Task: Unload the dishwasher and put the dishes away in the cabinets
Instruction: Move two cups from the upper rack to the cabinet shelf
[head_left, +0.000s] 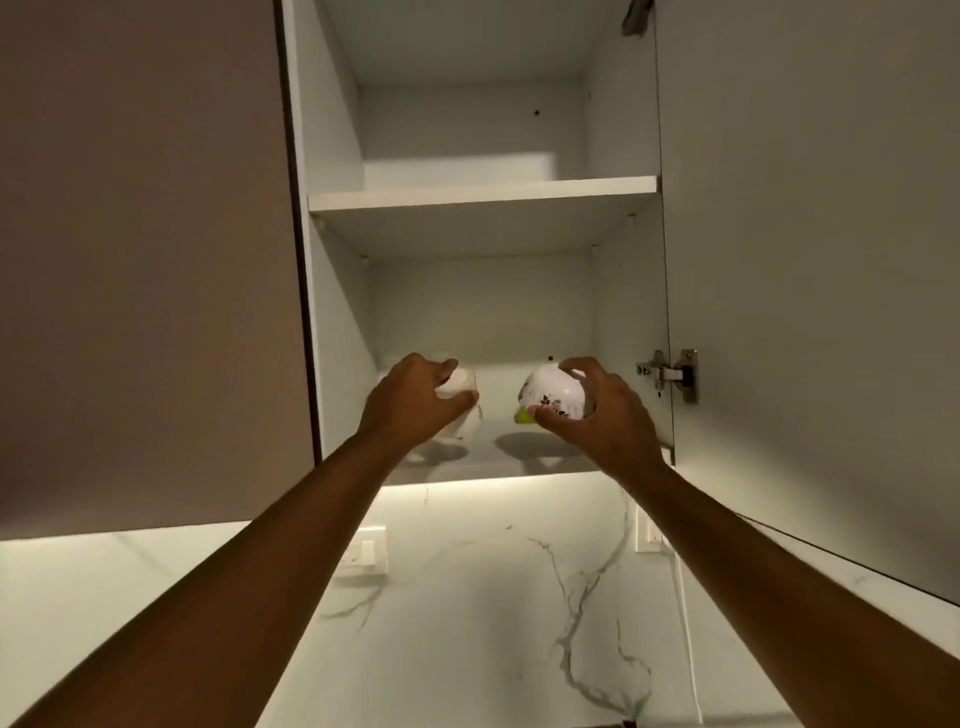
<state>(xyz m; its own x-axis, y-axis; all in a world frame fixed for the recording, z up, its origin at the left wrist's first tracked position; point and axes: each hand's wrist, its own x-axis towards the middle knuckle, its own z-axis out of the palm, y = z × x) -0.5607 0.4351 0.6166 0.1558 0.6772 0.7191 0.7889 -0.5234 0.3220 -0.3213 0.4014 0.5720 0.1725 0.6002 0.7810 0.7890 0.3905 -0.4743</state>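
upper shelf (483, 200): bare, open front | lower shelf (488, 457): two bowls (553, 397) occupy front

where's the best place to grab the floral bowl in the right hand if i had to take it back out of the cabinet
Grip the floral bowl round its curved outer wall, thumb on one side and fingers on the other, much as the right hand holds it now. Come from the open cabinet front, below and toward you: the side wall, the door and the upper shelf block other approaches.
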